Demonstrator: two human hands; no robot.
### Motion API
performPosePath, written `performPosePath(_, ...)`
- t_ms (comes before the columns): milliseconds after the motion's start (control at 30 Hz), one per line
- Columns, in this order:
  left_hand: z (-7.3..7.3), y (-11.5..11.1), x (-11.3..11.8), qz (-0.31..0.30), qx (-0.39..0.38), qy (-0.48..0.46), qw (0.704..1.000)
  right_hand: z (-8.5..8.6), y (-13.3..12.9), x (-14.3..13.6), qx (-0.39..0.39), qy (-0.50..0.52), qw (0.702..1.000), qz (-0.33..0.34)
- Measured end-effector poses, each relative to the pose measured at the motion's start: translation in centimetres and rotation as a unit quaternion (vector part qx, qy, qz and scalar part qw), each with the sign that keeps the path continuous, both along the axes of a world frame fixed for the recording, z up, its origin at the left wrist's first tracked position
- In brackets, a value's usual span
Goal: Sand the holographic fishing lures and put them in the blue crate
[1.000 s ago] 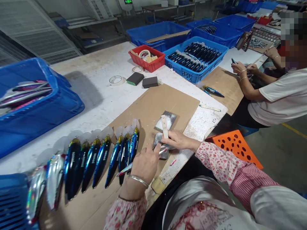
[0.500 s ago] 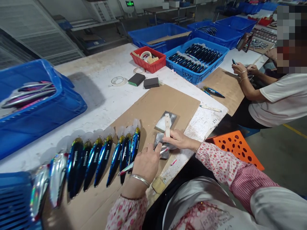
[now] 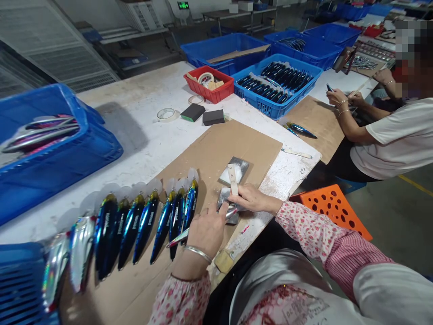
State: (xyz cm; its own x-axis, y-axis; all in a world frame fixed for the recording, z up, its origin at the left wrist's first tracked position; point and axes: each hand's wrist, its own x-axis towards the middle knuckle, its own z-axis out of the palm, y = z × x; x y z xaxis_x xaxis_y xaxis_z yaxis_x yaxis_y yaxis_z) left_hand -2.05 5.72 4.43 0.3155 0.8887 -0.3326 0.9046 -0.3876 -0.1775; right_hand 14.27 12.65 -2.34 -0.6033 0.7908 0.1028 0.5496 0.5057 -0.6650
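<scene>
My left hand [image 3: 207, 230], a bracelet at its wrist, is closed around a silvery fishing lure [image 3: 179, 238]. The lure's red-tipped tail end sticks out on the left, and the hand covers much of its body. A pale flat stick [image 3: 233, 179] with dark marks stands up from the grip of my right hand [image 3: 249, 197], close to the lure's front end. Whether the stick touches the lure is hidden. Beneath the hands lies a grey sanding block [image 3: 223, 196], and a second dusty block [image 3: 242, 168] lies just beyond on the cardboard [image 3: 250, 140].
Blue-backed lures [image 3: 145, 228] lie in a row at left, beside silver ones [image 3: 81, 253]. A blue bin [image 3: 98, 149], a red tray [image 3: 221, 92] and a blue basket [image 3: 284, 108] stand around. At right, a co-worker's hands [image 3: 338, 97] hold a lure. An orange perforated stool [image 3: 334, 210] stands below.
The stick's upper end has tipped to the left in my right hand, which has shifted slightly. My left hand and the lure stay almost in place. The co-worker's head has moved a little.
</scene>
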Motion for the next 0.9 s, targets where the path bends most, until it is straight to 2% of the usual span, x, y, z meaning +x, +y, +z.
performPosePath(167, -0.13, -0.04, 0.03, 0.001, 0.008, -0.004, 1.0, -0.4, -0.09, 0.07, -0.036, 0.059, 0.997, -0.022)
performPosePath(333, -0.27, -0.04, 0.08, 0.003, 0.009, 0.0, 1.0, -0.33, 0.05, 0.5, -0.095, 0.108, 0.99, 0.009)
performPosePath(467, -0.38, -0.01, 0.02, 0.0, 0.008, 0.002, 1.0, -0.1, 0.09, 0.47, -0.076, 0.074, 0.994, 0.028)
performPosePath(700, -0.44, -0.02, 0.0, 0.003, 0.013, 0.0, 1.0, -0.32, -0.13, 0.0, 0.005, -0.003, 1.0, -0.009)
performPosePath(800, -0.37, -0.05, 0.06, 0.003, 0.017, -0.003, 1.0, -0.45, -0.18, 0.04, -0.002, 0.024, 0.999, -0.02)
performPosePath(900, -0.26, -0.07, 0.12, 0.004, 0.01, -0.001, 1.0, -0.32, -0.18, 0.3, -0.042, 0.087, 0.995, -0.018)
